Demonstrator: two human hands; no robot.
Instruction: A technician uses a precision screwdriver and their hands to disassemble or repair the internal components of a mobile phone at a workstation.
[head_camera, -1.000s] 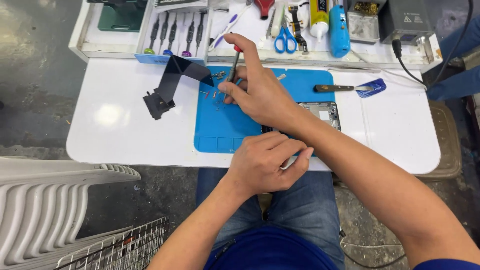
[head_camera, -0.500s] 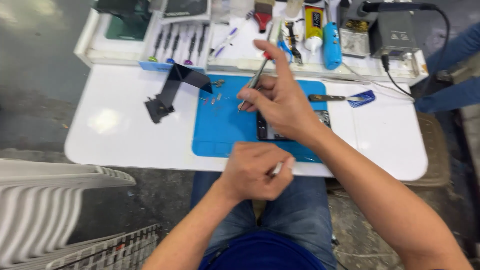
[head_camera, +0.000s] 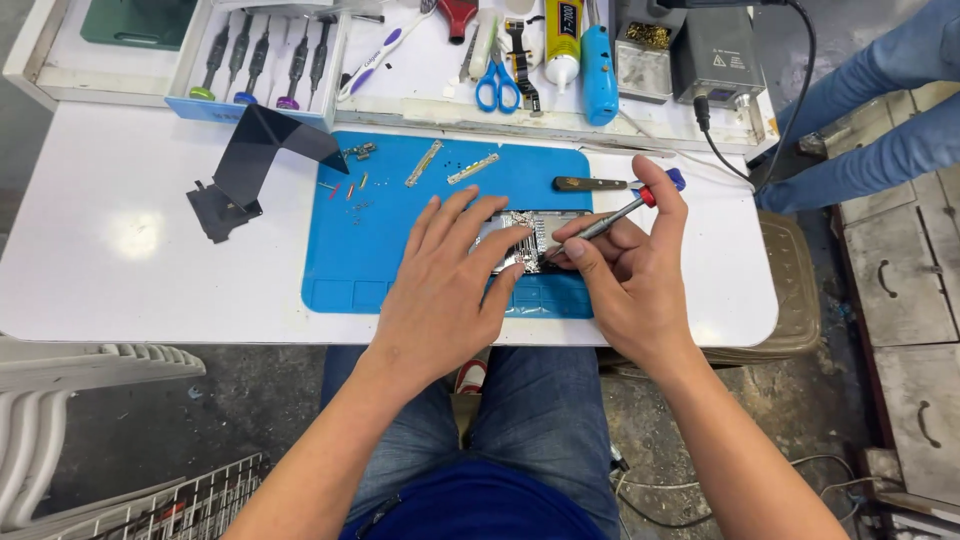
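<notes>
Right hand (head_camera: 625, 290) is pinched around a small screwdriver (head_camera: 610, 218), red collar near the top, index finger capping the end, tip angled down and left onto the opened phone (head_camera: 527, 240). Left hand (head_camera: 445, 290) lies flat, fingers spread, pressing on the phone's left end and covering much of it; it grips nothing, just steadies. The two hands sit close together, fingertips nearly meeting over the metal inner plate of the phone.

That phone rests on the blue work mat (head_camera: 400, 270), right of centre and toward its near edge, on the white table (head_camera: 120, 250). Just past the right hand, a wooden-handled tool (head_camera: 590, 184) lies on the mat's far right corner. Further up the mat, two thin metal strips (head_camera: 450, 165) and a scatter of tiny screws (head_camera: 350, 188).

Off the mat to the left, a bent black sheet (head_camera: 250, 165) stands folded on the table. Along the back shelf: a light blue tray of precision screwdrivers (head_camera: 265, 60), a toothbrush (head_camera: 385, 62), blue-handled scissors (head_camera: 497, 90), a yellow glue tube (head_camera: 563, 40), a blue cylinder-shaped tool (head_camera: 598, 65), and a grey box unit (head_camera: 715, 55) with a black cable. Far right, another person's legs in jeans (head_camera: 880, 110). The person's own jeans-clad knees (head_camera: 520, 410) sit under the table edge.
</notes>
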